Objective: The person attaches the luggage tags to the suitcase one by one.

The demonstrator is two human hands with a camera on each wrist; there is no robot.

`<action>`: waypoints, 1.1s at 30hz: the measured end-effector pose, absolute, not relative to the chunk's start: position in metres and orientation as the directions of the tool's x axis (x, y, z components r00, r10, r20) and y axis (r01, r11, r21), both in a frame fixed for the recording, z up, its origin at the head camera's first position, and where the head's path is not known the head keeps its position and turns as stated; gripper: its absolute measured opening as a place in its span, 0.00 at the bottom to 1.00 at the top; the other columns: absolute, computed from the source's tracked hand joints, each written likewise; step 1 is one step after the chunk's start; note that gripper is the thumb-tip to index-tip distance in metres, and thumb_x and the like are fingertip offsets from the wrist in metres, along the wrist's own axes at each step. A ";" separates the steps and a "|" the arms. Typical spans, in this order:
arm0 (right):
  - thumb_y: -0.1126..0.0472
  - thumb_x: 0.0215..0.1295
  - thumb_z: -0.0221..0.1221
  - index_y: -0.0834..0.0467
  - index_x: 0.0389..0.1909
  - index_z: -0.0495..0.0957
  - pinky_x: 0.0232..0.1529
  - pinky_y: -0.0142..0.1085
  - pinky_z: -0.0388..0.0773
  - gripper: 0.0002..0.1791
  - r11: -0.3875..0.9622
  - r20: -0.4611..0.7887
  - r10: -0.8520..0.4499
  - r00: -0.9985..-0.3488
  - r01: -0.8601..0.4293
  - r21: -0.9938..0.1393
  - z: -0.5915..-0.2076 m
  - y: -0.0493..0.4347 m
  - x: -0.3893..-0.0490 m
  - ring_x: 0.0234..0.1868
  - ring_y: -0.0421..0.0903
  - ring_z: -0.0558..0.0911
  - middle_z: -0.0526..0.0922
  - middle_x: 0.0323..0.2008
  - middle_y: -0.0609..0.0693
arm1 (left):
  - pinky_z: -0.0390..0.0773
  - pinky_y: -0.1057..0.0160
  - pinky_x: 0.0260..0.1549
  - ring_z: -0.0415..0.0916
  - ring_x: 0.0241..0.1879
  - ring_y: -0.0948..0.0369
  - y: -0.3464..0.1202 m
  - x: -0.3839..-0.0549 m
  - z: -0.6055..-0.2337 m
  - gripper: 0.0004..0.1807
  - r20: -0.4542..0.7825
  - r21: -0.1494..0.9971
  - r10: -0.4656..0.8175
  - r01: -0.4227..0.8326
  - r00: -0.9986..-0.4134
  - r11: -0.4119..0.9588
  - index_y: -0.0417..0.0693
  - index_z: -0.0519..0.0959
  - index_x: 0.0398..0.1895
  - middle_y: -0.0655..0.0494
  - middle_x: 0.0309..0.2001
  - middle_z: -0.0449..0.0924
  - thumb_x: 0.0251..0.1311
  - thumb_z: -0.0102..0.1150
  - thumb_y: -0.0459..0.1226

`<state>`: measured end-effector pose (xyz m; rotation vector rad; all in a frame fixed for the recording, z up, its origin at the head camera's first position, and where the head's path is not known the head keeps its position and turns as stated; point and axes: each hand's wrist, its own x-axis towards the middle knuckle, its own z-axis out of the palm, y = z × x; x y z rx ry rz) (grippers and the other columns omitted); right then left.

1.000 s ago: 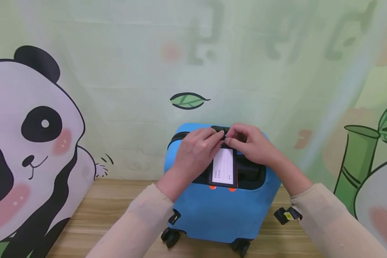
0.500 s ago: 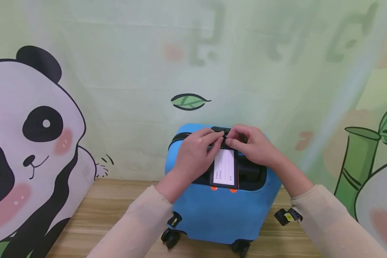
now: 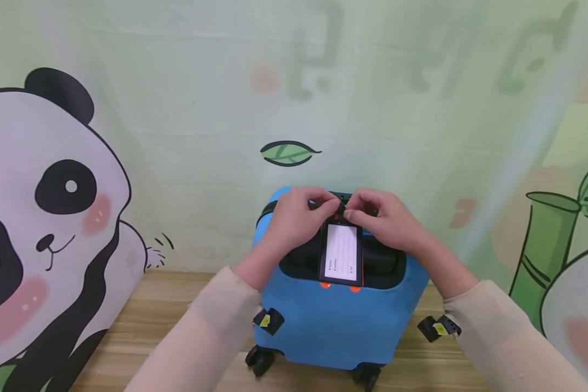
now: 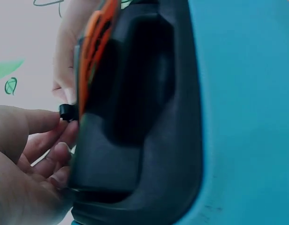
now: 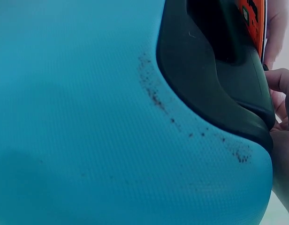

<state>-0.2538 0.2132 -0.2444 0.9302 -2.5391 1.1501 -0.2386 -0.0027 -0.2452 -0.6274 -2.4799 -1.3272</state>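
Observation:
A blue suitcase (image 3: 333, 326) stands upright on its wheels, a black recessed panel (image 3: 384, 269) at its top. Over the panel lies a luggage tag (image 3: 342, 253) with a white card in a black frame; its orange back (image 4: 95, 47) shows in the left wrist view. Both hands meet at the tag's upper end. There my left hand (image 3: 299, 215) pinches a small black strap end (image 4: 67, 111) between thumb and index finger. Opposite it, my right hand (image 3: 384, 218) pinches the strap from the right, thumb and index finger close together. The fingers partly hide the strap.
Under the suitcase is a wood-grain surface (image 3: 176, 326). Right behind it rises a pale green backdrop (image 3: 201, 163) printed with pandas and bamboo. Small black wrist cameras (image 3: 433, 328) hang below both sleeves.
My left hand has turned and shifted slightly up and away, uncovering more of the panel's left side. The right hand and the suitcase stay nearly where they were.

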 end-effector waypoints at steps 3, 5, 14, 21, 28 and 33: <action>0.64 0.76 0.62 0.59 0.36 0.82 0.38 0.37 0.74 0.06 0.493 0.417 -0.467 -0.780 -0.621 -0.609 -0.244 0.213 -0.254 0.35 0.51 0.77 0.81 0.31 0.52 | 0.82 0.60 0.38 0.80 0.42 0.56 -0.003 -0.239 -0.241 0.12 0.363 0.758 0.238 0.434 -0.901 0.487 0.52 0.90 0.52 0.57 0.48 0.89 0.76 0.65 0.45; 0.64 0.76 0.62 0.59 0.36 0.82 0.38 0.37 0.74 0.06 0.492 0.416 -0.467 -0.780 -0.620 -0.611 -0.244 0.213 -0.254 0.35 0.51 0.77 0.81 0.31 0.51 | 0.82 0.60 0.38 0.80 0.42 0.56 -0.003 -0.239 -0.239 0.11 0.342 0.770 0.228 0.411 -0.912 0.489 0.53 0.90 0.52 0.57 0.48 0.89 0.76 0.65 0.45; 0.65 0.76 0.62 0.59 0.36 0.82 0.37 0.36 0.74 0.06 0.482 0.427 -0.474 -0.770 -0.632 -0.607 -0.244 0.213 -0.254 0.36 0.51 0.77 0.80 0.30 0.51 | 0.82 0.60 0.37 0.80 0.41 0.56 0.000 -0.239 -0.236 0.10 0.318 0.788 0.204 0.378 -0.926 0.485 0.52 0.90 0.50 0.57 0.45 0.88 0.75 0.66 0.44; 0.64 0.76 0.62 0.59 0.36 0.82 0.37 0.36 0.74 0.06 0.496 0.421 -0.469 -0.777 -0.626 -0.602 -0.244 0.214 -0.253 0.36 0.51 0.77 0.80 0.30 0.51 | 0.82 0.60 0.38 0.80 0.42 0.55 0.003 -0.239 -0.235 0.09 0.290 0.804 0.211 0.357 -0.934 0.476 0.51 0.88 0.50 0.55 0.47 0.87 0.76 0.64 0.43; 0.64 0.76 0.62 0.60 0.36 0.82 0.37 0.36 0.73 0.06 0.500 0.411 -0.469 -0.782 -0.619 -0.606 -0.244 0.213 -0.253 0.35 0.51 0.77 0.80 0.30 0.52 | 0.82 0.59 0.41 0.79 0.43 0.54 0.007 -0.238 -0.238 0.10 0.270 0.819 0.194 0.331 -0.943 0.469 0.51 0.87 0.52 0.55 0.49 0.85 0.77 0.63 0.44; 0.64 0.76 0.62 0.60 0.36 0.82 0.37 0.36 0.74 0.07 0.497 0.412 -0.468 -0.782 -0.619 -0.609 -0.244 0.213 -0.254 0.35 0.51 0.77 0.81 0.30 0.52 | 0.82 0.59 0.42 0.79 0.43 0.54 0.010 -0.236 -0.240 0.10 0.276 0.819 0.187 0.332 -0.943 0.467 0.51 0.86 0.53 0.54 0.50 0.84 0.79 0.61 0.44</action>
